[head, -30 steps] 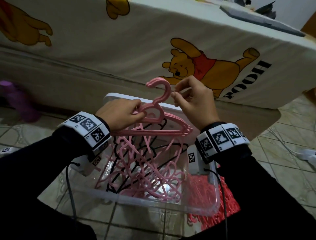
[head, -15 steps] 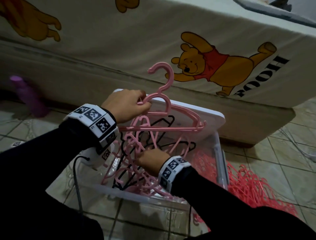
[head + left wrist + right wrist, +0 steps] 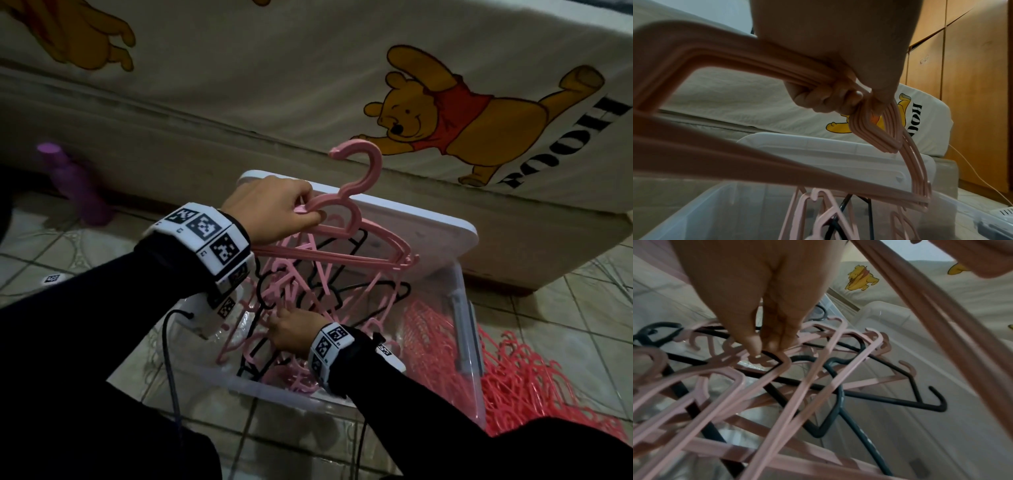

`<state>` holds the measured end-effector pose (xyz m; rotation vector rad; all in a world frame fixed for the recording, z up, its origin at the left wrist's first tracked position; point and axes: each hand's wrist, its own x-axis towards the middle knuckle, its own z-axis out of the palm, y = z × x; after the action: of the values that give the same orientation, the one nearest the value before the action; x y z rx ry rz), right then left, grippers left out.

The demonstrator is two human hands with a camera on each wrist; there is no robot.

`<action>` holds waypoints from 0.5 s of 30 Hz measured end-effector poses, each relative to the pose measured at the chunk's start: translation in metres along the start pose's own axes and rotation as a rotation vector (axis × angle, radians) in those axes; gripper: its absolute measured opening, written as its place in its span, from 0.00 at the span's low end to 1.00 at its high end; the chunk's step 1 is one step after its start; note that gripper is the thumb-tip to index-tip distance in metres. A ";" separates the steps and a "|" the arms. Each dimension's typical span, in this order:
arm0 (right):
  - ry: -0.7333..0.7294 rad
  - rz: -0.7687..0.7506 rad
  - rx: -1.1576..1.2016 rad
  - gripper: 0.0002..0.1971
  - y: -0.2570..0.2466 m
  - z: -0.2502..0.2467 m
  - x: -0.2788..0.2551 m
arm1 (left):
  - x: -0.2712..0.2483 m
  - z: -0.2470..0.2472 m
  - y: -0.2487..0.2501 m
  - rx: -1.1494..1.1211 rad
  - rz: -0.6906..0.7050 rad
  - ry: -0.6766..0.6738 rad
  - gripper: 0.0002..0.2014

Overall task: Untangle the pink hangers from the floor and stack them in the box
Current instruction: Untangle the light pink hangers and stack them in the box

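My left hand (image 3: 303, 212) grips a neat stack of pink hangers (image 3: 342, 253) by the neck, above the clear plastic box (image 3: 239, 387). Their shared hook (image 3: 366, 164) points up. In the left wrist view my fingers (image 3: 828, 99) curl round the stack (image 3: 756, 65). My right hand (image 3: 275, 322) is down inside the box, in a tangle of pink and black hangers (image 3: 308, 294). In the right wrist view its fingertips (image 3: 756, 345) pinch the hook of one pink hanger (image 3: 764, 360) lying on top of the tangle.
The box's white lid (image 3: 428, 226) leans behind it against a mattress with a bear print (image 3: 445, 113). A heap of red hangers (image 3: 520, 380) lies on the tiled floor right of the box. A purple bottle (image 3: 75, 185) stands at the left.
My right hand left the hook of the held stack and dropped into the box, where it now pinches a pink hanger. The left hand keeps holding the stack up.
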<state>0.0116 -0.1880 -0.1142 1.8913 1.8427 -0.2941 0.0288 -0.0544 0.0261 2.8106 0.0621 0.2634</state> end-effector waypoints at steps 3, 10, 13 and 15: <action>0.054 0.041 0.010 0.16 0.009 -0.007 -0.006 | 0.000 0.000 -0.001 0.013 0.002 0.006 0.10; 0.051 0.157 0.108 0.15 0.039 -0.017 -0.031 | -0.002 -0.012 0.000 -0.028 0.035 0.078 0.12; 0.100 0.238 0.178 0.14 0.050 -0.024 -0.050 | -0.003 -0.017 0.001 -0.054 0.030 0.126 0.12; 0.128 0.236 0.173 0.14 0.052 -0.030 -0.058 | -0.003 -0.020 0.001 -0.079 0.012 0.157 0.13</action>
<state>0.0531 -0.2235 -0.0514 2.2698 1.6971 -0.2644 0.0222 -0.0497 0.0442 2.7082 0.0682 0.4785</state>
